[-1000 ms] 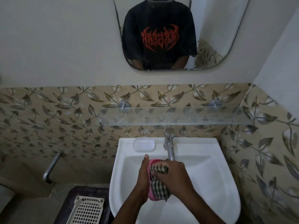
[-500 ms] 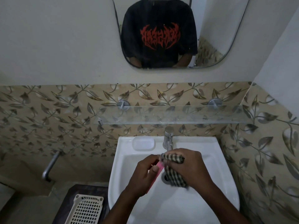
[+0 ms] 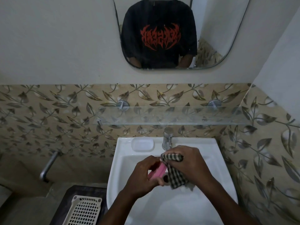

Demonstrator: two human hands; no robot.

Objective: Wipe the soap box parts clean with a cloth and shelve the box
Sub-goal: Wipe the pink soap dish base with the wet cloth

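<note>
Over the white sink (image 3: 217, 161), my left hand (image 3: 142, 174) grips a pink soap box part (image 3: 158, 172), held edge-on and tilted. My right hand (image 3: 188, 164) is closed on a black-and-cream checked cloth (image 3: 176, 174) that presses against the pink part's right side and hangs down below it. A translucent white soap box part (image 3: 142, 144) lies on the sink's back ledge, left of the tap. The glass shelf (image 3: 170, 116) is fixed to the tiled wall above the sink and carries nothing.
A chrome tap (image 3: 167, 140) stands at the back of the sink, just behind my right hand. A cream perforated basket (image 3: 84, 210) sits on a dark surface at lower left. A metal pipe (image 3: 48, 166) sticks out of the left wall. A mirror (image 3: 170, 33) hangs above.
The pink part was turned from nearly upright to edge-on and tilted. My right hand with the cloth shifted up and right, toward the tap, and now wipes the part's right side.
</note>
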